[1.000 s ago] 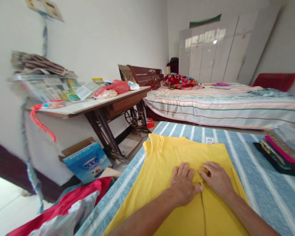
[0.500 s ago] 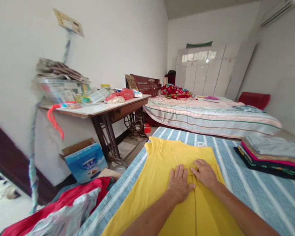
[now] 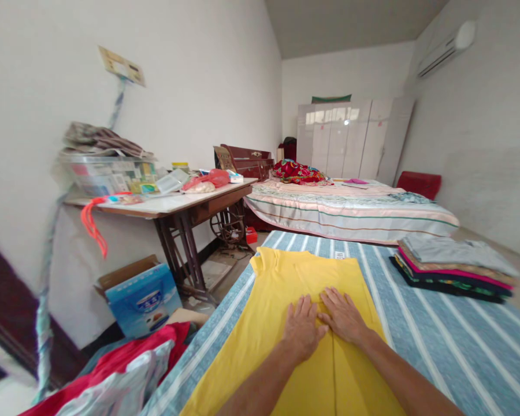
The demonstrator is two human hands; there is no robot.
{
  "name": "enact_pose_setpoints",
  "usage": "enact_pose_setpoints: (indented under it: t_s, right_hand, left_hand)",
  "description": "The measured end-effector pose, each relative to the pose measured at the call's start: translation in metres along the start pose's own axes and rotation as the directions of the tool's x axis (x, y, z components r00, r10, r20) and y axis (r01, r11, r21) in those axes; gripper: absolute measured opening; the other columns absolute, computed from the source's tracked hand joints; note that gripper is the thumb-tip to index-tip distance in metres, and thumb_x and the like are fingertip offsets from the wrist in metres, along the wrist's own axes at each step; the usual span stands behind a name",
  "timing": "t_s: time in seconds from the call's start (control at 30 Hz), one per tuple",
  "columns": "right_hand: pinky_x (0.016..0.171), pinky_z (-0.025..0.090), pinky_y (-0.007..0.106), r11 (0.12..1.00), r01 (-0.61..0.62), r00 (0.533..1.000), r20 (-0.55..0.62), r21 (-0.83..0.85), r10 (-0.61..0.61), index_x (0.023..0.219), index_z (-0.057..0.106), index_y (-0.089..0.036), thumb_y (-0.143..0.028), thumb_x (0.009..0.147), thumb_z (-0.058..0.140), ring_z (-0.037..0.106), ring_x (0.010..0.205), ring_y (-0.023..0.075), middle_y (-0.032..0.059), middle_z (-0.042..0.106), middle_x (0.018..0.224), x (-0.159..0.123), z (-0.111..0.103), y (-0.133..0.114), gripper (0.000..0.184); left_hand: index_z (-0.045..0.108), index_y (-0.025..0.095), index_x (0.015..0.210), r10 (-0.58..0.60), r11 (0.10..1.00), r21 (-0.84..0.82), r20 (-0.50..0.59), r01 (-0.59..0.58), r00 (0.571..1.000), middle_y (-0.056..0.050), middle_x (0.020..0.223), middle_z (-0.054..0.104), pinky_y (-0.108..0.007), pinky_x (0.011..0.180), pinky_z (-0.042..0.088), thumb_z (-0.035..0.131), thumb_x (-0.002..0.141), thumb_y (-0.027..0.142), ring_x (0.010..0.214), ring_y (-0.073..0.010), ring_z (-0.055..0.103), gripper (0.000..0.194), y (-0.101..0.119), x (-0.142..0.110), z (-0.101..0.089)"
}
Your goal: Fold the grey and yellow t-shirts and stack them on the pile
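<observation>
A yellow garment (image 3: 260, 341) lies spread on the blue-and-white striped bed cover (image 3: 433, 346), with one side folded inward so an edge runs down its middle. My left hand (image 3: 302, 329) rests flat on the cloth, left of that edge, fingers stretched out. Beside it my right hand (image 3: 342, 315) also presses flat with fingers spread, its thumb close to the left hand. Neither hand grips the fabric. The garment's near end runs out of view beneath my forearms.
A stack of folded clothes (image 3: 455, 268) sits on the right of the cover. At lower left are loose red and white clothes (image 3: 130, 370) and a blue carton (image 3: 145, 300). A sewing-machine table (image 3: 169, 202) bearing a plastic box (image 3: 112, 173) stands by the wall; another bed (image 3: 351, 216) lies beyond.
The camera view has tilted up and turned right. My right hand's fingers have straightened and spread flatter on the yellow cloth; my left hand stays flat beside it.
</observation>
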State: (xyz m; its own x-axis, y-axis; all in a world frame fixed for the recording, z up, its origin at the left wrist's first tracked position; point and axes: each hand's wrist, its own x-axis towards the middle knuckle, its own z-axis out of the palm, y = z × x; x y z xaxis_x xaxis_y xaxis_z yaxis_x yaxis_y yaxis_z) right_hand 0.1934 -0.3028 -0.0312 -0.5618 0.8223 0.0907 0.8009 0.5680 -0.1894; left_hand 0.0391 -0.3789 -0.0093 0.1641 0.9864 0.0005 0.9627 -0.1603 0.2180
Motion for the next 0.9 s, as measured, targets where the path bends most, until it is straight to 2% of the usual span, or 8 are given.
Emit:
enact_pose_setpoints:
  t_s: [0.1,0.27,0.53,0.7,0.9]
  right_hand:
    - [0.107,0.018,0.051,0.999,-0.006,1.000,0.012,0.035,0.006,0.137,0.040,-0.016,-0.052,0.091,0.032,0.021,0.137,0.0275,0.0136,0.030,0.146,-0.003,0.002,-0.004,0.059]
    - [0.107,0.023,0.046,0.999,-0.027,0.993,-0.115,0.047,0.032,0.134,0.043,-0.013,-0.045,0.092,0.033,0.026,0.135,0.0265,0.0138,0.035,0.144,-0.015,-0.007,-0.018,0.053]
    - [0.108,0.025,0.043,0.995,0.034,0.992,-0.120,0.089,-0.023,0.130,0.049,-0.014,-0.042,0.090,0.039,0.029,0.134,0.0259,0.0130,0.038,0.142,-0.067,-0.012,-0.042,0.049]
    - [0.108,0.025,0.044,0.994,0.008,0.989,-0.145,0.111,0.008,0.128,0.051,-0.015,-0.041,0.091,0.039,0.030,0.133,0.0258,0.0114,0.041,0.141,-0.100,-0.019,-0.047,0.047]
    - [0.108,0.027,0.043,0.991,-0.043,0.985,-0.161,0.123,0.063,0.127,0.052,-0.014,-0.047,0.092,0.037,0.033,0.131,0.0263,0.0127,0.044,0.138,-0.130,-0.020,-0.044,0.051]
  left_hand:
    - [0.033,0.011,0.140,-0.023,1.000,0.019,0.025,0.022,0.999,-0.013,0.152,0.018,-0.051,0.112,0.011,0.020,0.088,0.056,0.140,-0.0260,0.011,0.070,0.000,-0.014,-0.004]
    - [0.035,0.011,0.139,-0.045,0.999,0.029,0.057,0.043,0.997,-0.013,0.152,0.016,-0.050,0.112,0.012,0.021,0.088,0.054,0.140,-0.0259,0.009,0.068,-0.004,-0.040,-0.009]
    - [0.034,0.016,0.140,-0.005,0.998,0.064,0.077,0.000,0.997,-0.012,0.152,0.019,-0.050,0.112,0.012,0.021,0.088,0.058,0.140,-0.0263,0.011,0.069,-0.003,-0.074,-0.005]
    - [0.039,0.016,0.138,0.002,0.995,0.102,0.067,-0.009,0.998,-0.011,0.151,0.022,-0.049,0.112,0.014,0.023,0.088,0.057,0.140,-0.0263,0.013,0.066,-0.001,-0.091,0.005]
    - [0.036,0.017,0.139,-0.001,0.992,0.127,0.048,-0.005,0.999,-0.011,0.150,0.024,-0.050,0.112,0.016,0.028,0.089,0.055,0.139,-0.0259,0.017,0.064,-0.001,-0.103,0.014]
